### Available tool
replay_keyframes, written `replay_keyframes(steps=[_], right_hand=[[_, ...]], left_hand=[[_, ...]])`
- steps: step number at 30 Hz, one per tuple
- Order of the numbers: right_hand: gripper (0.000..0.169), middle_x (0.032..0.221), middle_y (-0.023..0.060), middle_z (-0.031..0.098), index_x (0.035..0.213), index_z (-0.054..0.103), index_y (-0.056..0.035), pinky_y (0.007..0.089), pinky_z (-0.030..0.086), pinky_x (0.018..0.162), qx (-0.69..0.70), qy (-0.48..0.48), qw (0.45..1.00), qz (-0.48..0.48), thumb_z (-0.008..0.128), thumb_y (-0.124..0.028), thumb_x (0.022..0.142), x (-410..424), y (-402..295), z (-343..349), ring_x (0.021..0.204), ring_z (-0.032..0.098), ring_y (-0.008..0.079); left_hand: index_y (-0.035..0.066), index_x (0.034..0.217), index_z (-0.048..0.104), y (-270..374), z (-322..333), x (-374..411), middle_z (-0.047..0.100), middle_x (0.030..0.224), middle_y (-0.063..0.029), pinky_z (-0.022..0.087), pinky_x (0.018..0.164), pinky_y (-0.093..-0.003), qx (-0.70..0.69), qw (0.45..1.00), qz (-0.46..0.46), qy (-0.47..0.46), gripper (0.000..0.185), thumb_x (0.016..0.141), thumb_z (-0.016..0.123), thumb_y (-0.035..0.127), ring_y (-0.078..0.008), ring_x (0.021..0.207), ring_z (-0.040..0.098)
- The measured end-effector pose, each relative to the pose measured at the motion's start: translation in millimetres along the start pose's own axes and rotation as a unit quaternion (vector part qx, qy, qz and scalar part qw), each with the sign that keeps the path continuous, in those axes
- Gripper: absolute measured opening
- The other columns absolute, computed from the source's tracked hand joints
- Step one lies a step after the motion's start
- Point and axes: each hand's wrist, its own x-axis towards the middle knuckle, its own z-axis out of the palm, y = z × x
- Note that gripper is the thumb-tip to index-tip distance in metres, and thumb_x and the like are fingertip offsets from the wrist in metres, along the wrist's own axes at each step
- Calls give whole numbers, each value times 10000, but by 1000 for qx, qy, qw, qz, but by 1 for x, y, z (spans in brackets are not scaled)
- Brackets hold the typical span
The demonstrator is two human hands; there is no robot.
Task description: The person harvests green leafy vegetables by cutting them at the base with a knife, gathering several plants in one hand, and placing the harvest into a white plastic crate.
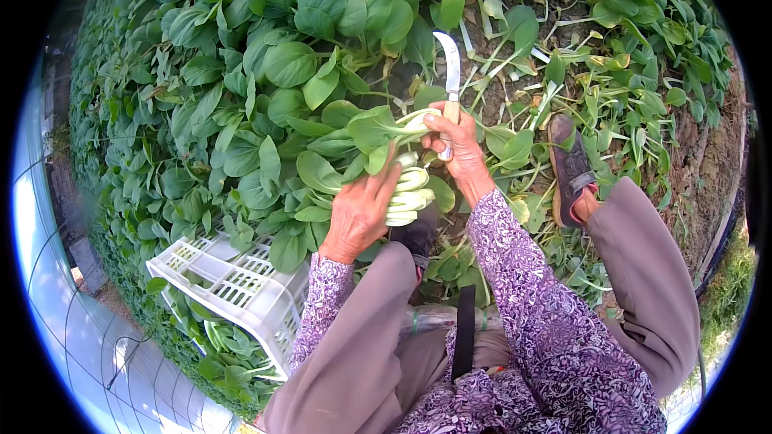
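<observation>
My left hand [362, 208] is closed around a bunch of bok choy [410, 193], its pale stalk ends pointing right and its leaves spreading left. In my right hand [461, 144] is a small sickle knife [450, 66] with a light handle; its curved blade points away from me. The fingers of that hand also pinch the pale stems of another bok choy plant [371, 129], just above the bunch. Its leaves hang over my left fingers.
A white slatted plastic crate [241, 289] with bok choy in it stands at left. Dense growing bok choy [289, 63] fills the left and far side. Cut leaves and stems litter the soil [531, 84] at right, around my shoe [570, 169]. Wire mesh [102, 337] edges the left.
</observation>
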Motion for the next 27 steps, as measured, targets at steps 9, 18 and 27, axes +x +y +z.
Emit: replay_keyframes(steps=[9,18,27], right_hand=[[341,742,32,589,989,579,26,165,345,448,-213,-13,933,-288,684,-59,676,-87,-165,7,535,499,43],[335,733,29,599,908,600,5,206,463,540,-456,-261,802,-286,744,-142,644,-150,-186,178,617,568,80],[341,667,13,563,923,566,20,155,318,376,-509,-359,721,-305,681,-211,700,-239,-127,300,427,430,23]], left_hand=[[13,1172,556,49,-84,-7,603,1091,-177,497,805,-327,-197,946,-16,256,631,557,690,65,-296,899,625],[-40,1360,320,52,-224,-75,446,1313,-151,378,976,-321,-504,799,-101,313,933,525,731,31,-205,1145,489],[18,1297,348,98,-236,-163,515,1164,-89,478,837,-287,-731,616,5,295,890,549,830,33,-143,1029,521]])
